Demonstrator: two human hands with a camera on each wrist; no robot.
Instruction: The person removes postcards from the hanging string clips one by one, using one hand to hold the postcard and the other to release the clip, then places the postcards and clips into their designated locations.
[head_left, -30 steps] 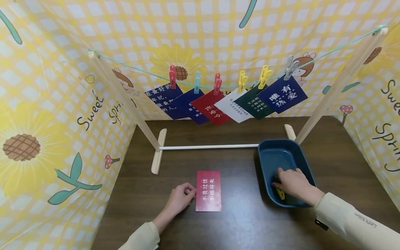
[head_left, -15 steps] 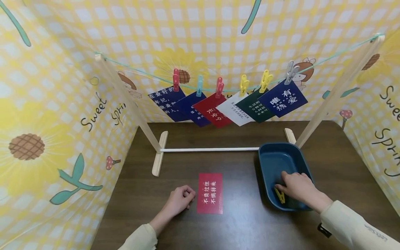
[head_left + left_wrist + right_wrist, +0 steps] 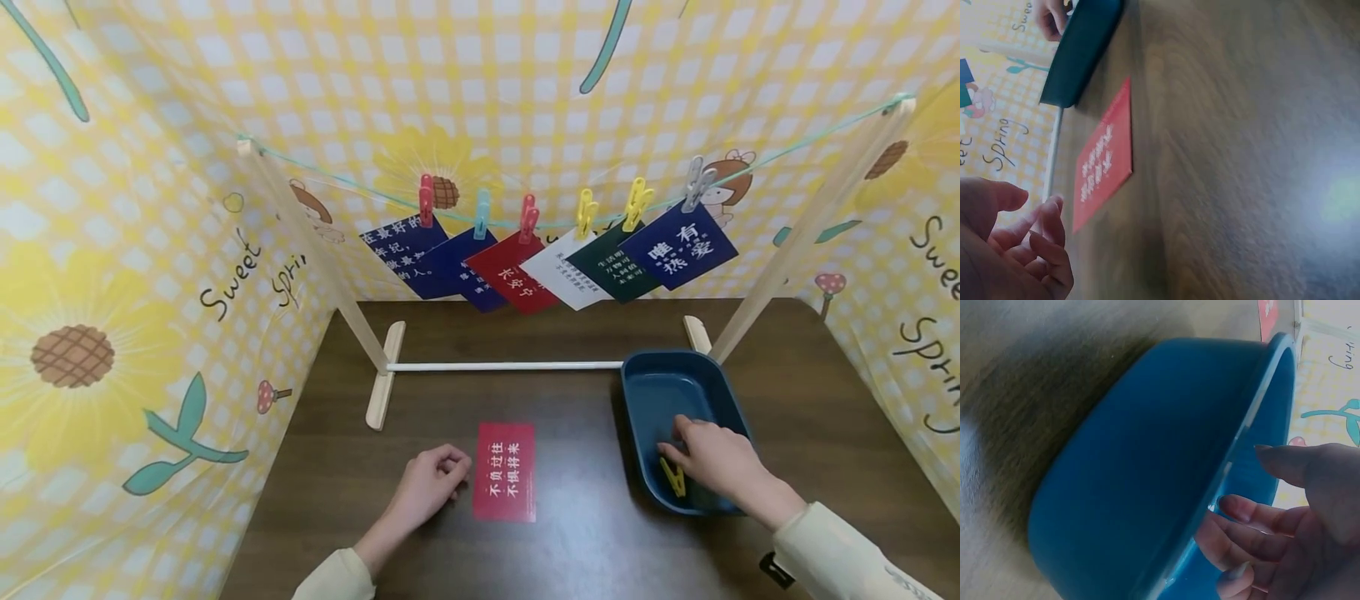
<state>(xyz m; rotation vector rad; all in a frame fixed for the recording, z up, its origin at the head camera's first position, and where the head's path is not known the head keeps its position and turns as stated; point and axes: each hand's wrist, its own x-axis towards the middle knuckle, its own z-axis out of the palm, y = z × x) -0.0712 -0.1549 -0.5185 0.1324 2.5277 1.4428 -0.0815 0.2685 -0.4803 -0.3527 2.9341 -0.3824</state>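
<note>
The red card (image 3: 505,472) with white characters lies on the table. Just left of it my left hand (image 3: 423,487) rests with loosely curled, empty fingers, a small gap from the card's edge; the left wrist view shows thumb and fingers apart. Inside the blue bin (image 3: 633,417) my right hand (image 3: 723,462) reaches down, its thumb beside a yellow clip (image 3: 672,477). In the right wrist view the thumb and bent fingers of the right hand (image 3: 1297,519) stand apart with nothing visible between them; the bin's wall (image 3: 1122,469) hides the clip there.
Behind, a green string (image 3: 795,150) runs between two wooden posts (image 3: 318,250). Several cards hang from it on coloured clips, including a dark blue card (image 3: 684,248) at the right. A white rod (image 3: 510,367) joins the stand's feet low down, in front of a patterned cloth.
My left fingertips have come slightly away from the red card. My right hand has shifted a little right in the bin, uncovering more of the yellow clip. The head view has tilted slightly.
</note>
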